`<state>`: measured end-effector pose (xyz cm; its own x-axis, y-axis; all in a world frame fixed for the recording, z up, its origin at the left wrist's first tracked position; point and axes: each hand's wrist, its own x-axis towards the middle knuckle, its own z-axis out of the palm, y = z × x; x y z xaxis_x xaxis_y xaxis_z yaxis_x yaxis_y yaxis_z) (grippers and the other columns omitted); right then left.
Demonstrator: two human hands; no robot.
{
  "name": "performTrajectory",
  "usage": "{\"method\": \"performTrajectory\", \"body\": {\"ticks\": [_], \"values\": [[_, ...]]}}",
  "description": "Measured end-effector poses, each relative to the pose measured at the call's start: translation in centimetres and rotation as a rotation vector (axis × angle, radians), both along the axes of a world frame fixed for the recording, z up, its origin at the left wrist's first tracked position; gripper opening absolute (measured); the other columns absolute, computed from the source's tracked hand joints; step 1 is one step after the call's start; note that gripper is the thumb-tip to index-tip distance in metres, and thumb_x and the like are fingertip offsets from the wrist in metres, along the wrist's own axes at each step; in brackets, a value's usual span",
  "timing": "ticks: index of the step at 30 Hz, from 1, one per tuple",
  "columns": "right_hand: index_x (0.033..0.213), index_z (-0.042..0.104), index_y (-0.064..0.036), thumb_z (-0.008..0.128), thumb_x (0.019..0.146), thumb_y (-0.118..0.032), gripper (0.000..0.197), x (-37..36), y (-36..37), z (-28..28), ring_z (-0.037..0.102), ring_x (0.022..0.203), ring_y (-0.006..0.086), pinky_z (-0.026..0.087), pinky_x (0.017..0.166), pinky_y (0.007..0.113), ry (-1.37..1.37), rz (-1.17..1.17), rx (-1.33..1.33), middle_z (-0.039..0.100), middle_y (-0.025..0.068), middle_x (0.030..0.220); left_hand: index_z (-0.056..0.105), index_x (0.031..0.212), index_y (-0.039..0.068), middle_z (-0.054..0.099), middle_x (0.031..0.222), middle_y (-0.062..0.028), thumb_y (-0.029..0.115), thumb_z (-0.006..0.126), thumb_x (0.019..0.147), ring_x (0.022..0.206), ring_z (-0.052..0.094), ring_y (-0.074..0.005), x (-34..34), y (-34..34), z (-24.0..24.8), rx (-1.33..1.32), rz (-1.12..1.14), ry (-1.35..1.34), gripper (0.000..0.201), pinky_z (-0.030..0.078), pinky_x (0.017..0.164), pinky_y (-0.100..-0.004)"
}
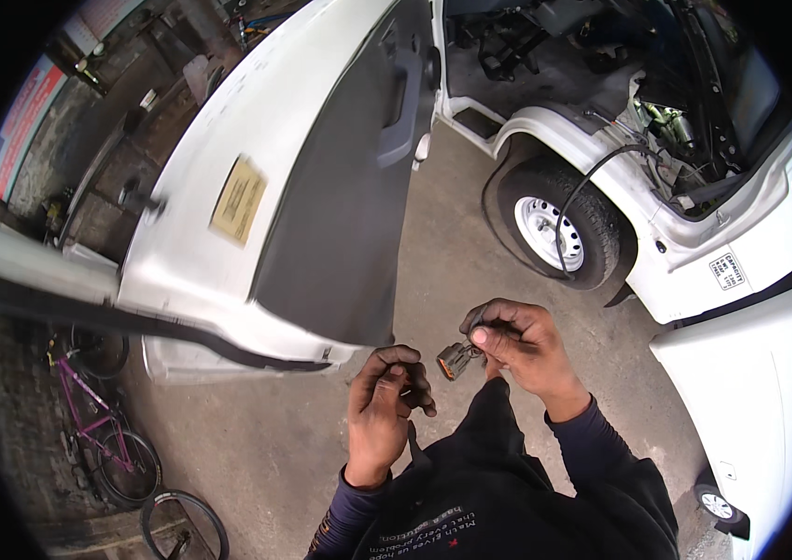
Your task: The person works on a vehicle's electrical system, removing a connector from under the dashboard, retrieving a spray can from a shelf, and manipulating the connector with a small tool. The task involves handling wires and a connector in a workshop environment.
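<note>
My right hand [538, 357] pinches short wires between thumb and forefinger. From them hangs a grey electrical connector [455, 360] with an orange part at its open end, angled toward my left hand. My left hand [379, 399] is a little to the left of the connector and apart from it. Its thumb and curled fingers are pressed together, and whatever lies between them is too small or hidden to name. Dark grease covers the fingers of both hands. Both hands are held in front of my dark shirt [508, 509], above the concrete floor [302, 448].
An open white vehicle door [204, 182] with a grey inner panel stands at left. Ahead right is a white vehicle body [694, 271] with an exposed compartment and a front wheel [550, 229]; a black hose [564, 201] hangs over it. A purple bicycle [88, 411] and a loose tyre [214, 523] sit at left.
</note>
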<state>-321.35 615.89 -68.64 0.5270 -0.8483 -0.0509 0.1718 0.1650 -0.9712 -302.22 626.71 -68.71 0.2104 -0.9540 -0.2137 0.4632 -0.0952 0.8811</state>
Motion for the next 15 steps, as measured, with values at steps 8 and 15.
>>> {"method": "performTrajectory", "body": {"ticks": [8,15], "values": [[0.104,0.068,0.003,0.075,0.097,-0.012,0.017,14.2,13.6,2.5,0.063,0.085,0.0101,0.051,0.078,0.025,0.062,0.157,0.014,0.071,0.0049,0.092,0.065,0.113,-0.004,0.046,0.074,-0.0006,0.044,0.051,0.109,0.055,0.042,-0.0105,11.3,14.1,3.0,0.139,-0.065,-0.22,0.05,0.046,0.053,-0.028],[0.099,0.067,0.0017,0.078,0.093,-0.006,0.015,32.6,15.1,-1.6,0.067,0.087,0.0155,0.054,0.078,0.029,-0.099,0.0,-0.364,0.071,0.0096,0.095,0.065,0.112,-0.003,0.04,0.072,0.0008,0.043,0.05,0.11,0.061,0.044,-0.0134,26.7,14.3,-1.4,-0.014,0.256,0.294,0.049,0.043,0.056,-0.0325]]}}
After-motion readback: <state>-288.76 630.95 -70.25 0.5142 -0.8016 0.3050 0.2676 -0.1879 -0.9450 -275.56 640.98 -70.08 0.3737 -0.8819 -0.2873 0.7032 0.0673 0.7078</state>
